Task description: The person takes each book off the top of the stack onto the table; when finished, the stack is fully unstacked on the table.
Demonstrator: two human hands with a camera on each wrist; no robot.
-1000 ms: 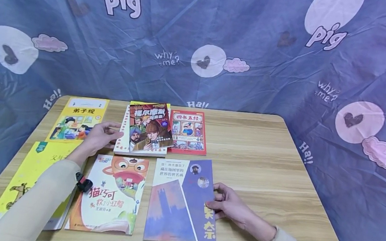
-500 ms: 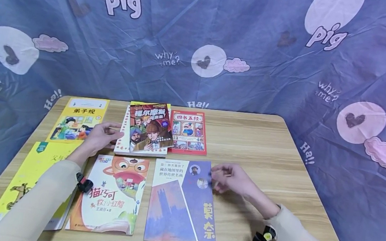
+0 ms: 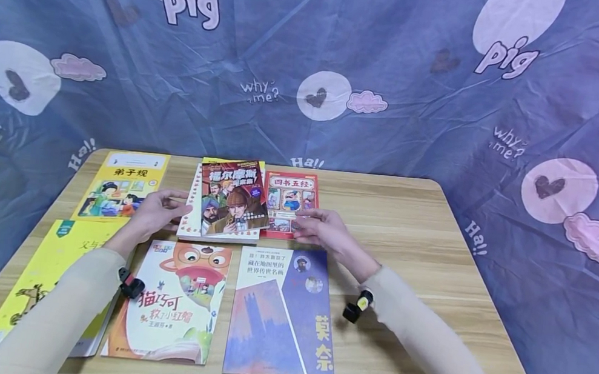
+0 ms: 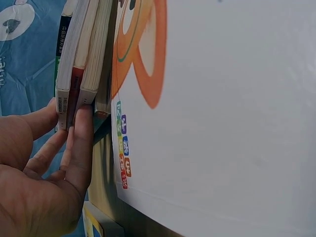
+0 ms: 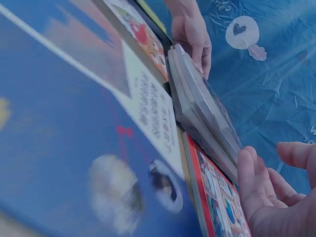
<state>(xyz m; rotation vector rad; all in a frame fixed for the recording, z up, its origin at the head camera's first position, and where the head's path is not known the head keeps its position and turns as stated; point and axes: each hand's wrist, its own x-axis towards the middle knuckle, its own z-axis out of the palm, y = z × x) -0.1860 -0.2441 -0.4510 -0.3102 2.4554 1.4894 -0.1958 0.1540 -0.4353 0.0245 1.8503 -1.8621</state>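
Near the back of the table lies a stack of books, topped by a tilted dark-red comic-style book (image 3: 235, 198). At its left edge my left hand (image 3: 156, 214) holds the stack; in the left wrist view the thumb (image 4: 42, 121) and fingers meet the corner of several spines (image 4: 74, 89). My right hand (image 3: 327, 235) is over the lower right part of a red book (image 3: 292, 189), right of the stack. In the right wrist view its fingers (image 5: 252, 173) are extended close to the stack's page edges (image 5: 202, 108); whether they touch is unclear.
In front lie a purple-and-white book (image 3: 282, 319), a white book with an orange cartoon figure (image 3: 178, 302) and a yellow book (image 3: 51, 258), partly behind my left arm. Another yellow book (image 3: 124, 187) lies back left. Wooden table (image 3: 409, 235) extends right; blue printed cloth (image 3: 392, 142) surrounds it.
My right hand has left the right edge of the purple-and-white book and moved back and left to the red book. The left hand has stayed at the stack.
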